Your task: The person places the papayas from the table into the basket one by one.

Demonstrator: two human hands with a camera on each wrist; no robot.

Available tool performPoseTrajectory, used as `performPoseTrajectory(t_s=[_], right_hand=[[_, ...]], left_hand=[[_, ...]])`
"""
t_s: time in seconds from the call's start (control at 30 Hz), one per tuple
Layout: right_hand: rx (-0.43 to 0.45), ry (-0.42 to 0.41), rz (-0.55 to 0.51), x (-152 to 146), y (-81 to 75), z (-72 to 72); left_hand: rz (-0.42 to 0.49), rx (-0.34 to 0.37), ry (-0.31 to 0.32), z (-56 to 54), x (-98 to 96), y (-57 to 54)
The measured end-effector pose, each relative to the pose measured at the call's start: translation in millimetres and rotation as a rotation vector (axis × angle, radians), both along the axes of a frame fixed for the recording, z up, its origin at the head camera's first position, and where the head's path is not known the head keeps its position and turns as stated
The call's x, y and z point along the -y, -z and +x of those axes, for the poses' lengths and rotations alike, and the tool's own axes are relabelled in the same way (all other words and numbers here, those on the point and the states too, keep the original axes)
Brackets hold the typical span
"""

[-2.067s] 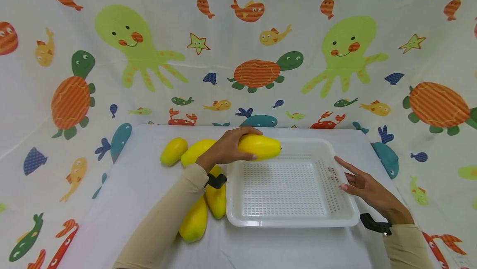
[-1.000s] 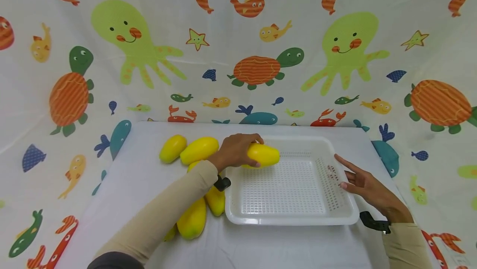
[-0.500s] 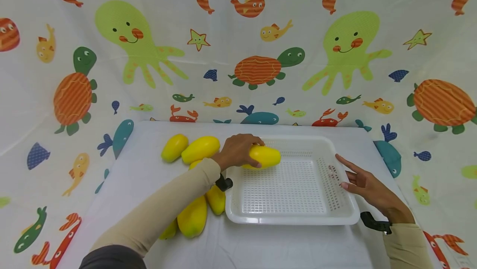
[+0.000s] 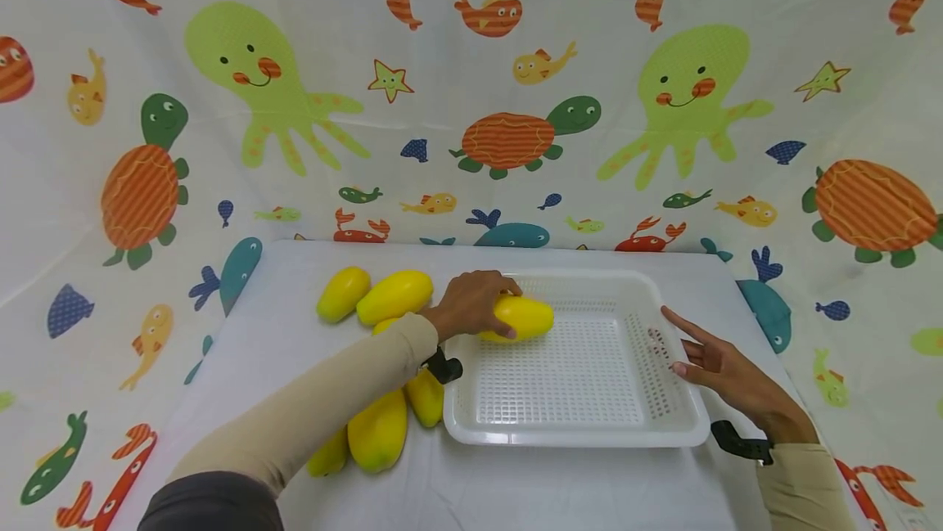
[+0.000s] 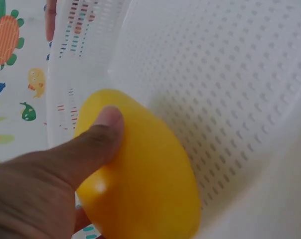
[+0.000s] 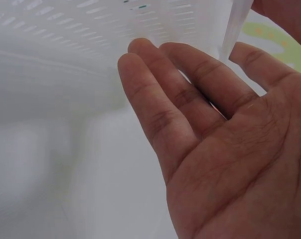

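Observation:
My left hand grips a yellow papaya over the far left part of a white perforated basket. The left wrist view shows the thumb laid along the papaya, whose lower side lies close to the basket floor; whether it touches cannot be told. At the basket's right side is my right hand, thumb and index finger at the rim. In the right wrist view its other fingers stretch nearly straight against the outside of the basket wall.
Two yellow papayas lie behind my left forearm, left of the basket. Several more, including a large papaya, lie beside the basket's left wall, partly hidden by the sleeve. A patterned sea-animal cloth hangs behind the white table.
My left hand has carried the papaya slightly left and then lowered it toward the basket floor. The right hand has stayed at the basket's right rim.

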State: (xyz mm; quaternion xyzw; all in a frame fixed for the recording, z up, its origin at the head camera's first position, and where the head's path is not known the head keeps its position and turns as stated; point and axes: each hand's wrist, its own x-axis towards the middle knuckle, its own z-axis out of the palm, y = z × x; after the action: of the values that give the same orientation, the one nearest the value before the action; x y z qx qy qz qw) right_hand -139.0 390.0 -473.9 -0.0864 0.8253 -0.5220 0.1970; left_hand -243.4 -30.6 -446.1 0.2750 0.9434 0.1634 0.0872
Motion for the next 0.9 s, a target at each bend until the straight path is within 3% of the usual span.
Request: performPoseTrajectory(t_s=[0.3,0.63,0.9], right_hand=[[0.011,0.007,0.017,-0.3,0.9,-0.9],[-0.001,-0.001,0.006,2.1,1.4,-0.4],[0.007,0.019,0.033,1.2,0.9,-1.0]], left_hand=[[-0.089,-0.015,0.017,-0.4,-8.5,3.6],[-0.125,-0.045,0.026,3.8,-9.3,1.5],[-0.083,0.006,-0.011,11.5,-2.8,-19.9]])
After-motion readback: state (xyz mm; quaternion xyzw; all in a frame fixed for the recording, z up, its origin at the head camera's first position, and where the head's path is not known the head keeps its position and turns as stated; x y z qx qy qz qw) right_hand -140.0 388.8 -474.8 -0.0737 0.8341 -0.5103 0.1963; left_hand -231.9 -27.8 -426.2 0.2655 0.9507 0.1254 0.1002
